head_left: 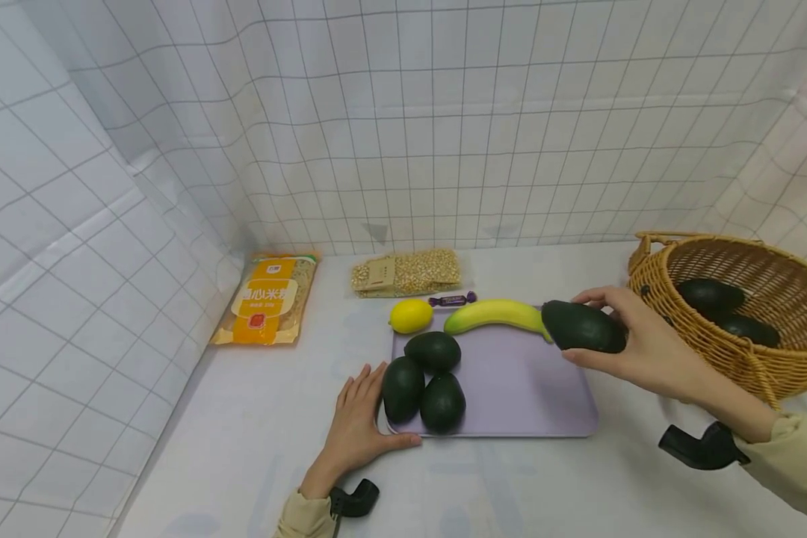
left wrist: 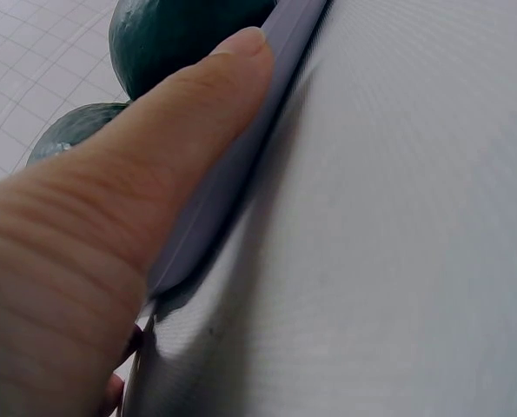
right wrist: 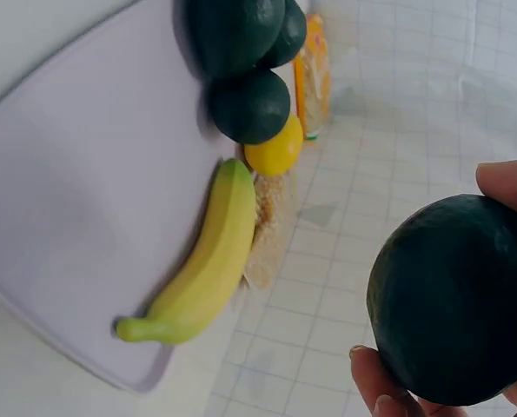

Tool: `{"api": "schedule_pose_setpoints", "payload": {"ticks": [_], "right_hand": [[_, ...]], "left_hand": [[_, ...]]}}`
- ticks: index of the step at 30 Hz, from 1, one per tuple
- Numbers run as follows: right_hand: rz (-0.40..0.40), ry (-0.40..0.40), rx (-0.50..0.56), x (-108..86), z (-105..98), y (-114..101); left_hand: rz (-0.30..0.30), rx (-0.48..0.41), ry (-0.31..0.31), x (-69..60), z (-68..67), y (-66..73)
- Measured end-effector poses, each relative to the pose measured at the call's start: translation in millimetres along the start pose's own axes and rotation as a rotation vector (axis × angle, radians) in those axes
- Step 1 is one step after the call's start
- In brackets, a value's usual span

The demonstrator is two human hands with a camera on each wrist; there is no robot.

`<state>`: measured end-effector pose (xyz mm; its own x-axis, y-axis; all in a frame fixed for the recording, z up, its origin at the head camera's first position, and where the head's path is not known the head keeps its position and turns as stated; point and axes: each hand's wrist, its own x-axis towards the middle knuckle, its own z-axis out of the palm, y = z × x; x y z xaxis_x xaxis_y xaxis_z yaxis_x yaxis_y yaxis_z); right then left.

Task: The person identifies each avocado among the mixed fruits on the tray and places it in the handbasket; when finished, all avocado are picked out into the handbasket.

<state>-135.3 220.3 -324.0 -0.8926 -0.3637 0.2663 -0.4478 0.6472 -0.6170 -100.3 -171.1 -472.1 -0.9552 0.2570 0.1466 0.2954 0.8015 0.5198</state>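
Left hand (head_left: 358, 424), fingers outstretched, touches the tray (head_left: 521, 400) at its near-left corner. Right hand (head_left: 648, 351) clamps its fingers on the raised avocado (head_left: 581, 326), long axis roughly left-right, well right of three avocados (head_left: 442, 403).

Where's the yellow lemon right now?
In the head view, the lemon sits at the far left corner of the purple tray, left of the banana and just behind the rear avocado.

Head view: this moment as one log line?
right hand: holds raised avocado | left hand: at near-left corner of tray | tray: three avocados, banana | basket: two avocados visible
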Motion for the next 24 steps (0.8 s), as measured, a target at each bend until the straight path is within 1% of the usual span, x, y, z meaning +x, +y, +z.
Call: {"api": "schedule_pose_setpoints", "payload": {"ticks": [2, 4, 9, 14, 19, 24], "right_hand": [[-0.002, 0.038, 0.001, 0.2, -5.6, 0.7], [0.019, 0.073, -0.002, 0.7, -12.1, 1.2], [0.129, 0.11, -0.009, -0.3, -31.3, 4.8], [0.189, 0.156, 0.001, -3.5, -49.9, 12.9], [0.251, 0.244, -0.011, -7.3, -66.0, 23.3], [0.315, 0.335, 0.006, -8.9, -79.2, 32.9]], "left_hand": [[-0.003, 0.0, -0.001, -0.4, -0.3, 0.4], [-0.007, -0.001, -0.002, -0.6, -0.3, 0.7], [-0.012, -0.002, -0.001, -0.9, 0.3, 0.6], [-0.01, 0.001, 0.0, -1.1, 1.4, -0.4], [-0.008, 0.0, 0.008, -1.1, 1.7, -0.9], [-0.005, 0.005, 0.009, -1.0, 2.1, -1.6]]}}
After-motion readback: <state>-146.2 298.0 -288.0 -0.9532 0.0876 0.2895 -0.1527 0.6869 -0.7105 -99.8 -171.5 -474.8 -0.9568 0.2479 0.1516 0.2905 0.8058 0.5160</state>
